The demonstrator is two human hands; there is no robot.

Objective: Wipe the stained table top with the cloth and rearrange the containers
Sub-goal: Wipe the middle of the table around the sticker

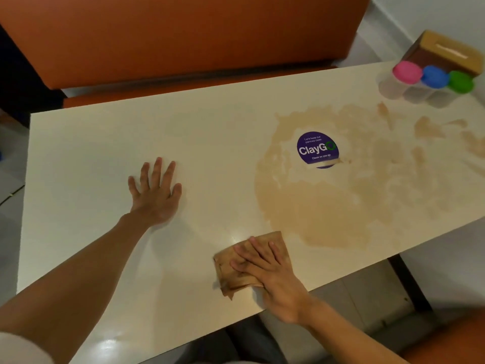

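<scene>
A cream table top [105,143] carries a wide brown stain [328,206] across its right half, around a round purple sticker [317,149]. My right hand [270,274] presses flat on a folded brown-soaked cloth [236,274] near the front edge, just left of the stain. Spread flat on the bare left part of the table lies my left hand [154,193]. At the far right corner stand three clear containers with a pink lid [406,72], a blue lid [434,76] and a green lid [460,81].
A brown tissue box [446,52] stands behind the containers at the far right corner. An orange bench seat [183,35] runs along the far side of the table. A dark table leg [409,282] shows below the right front edge.
</scene>
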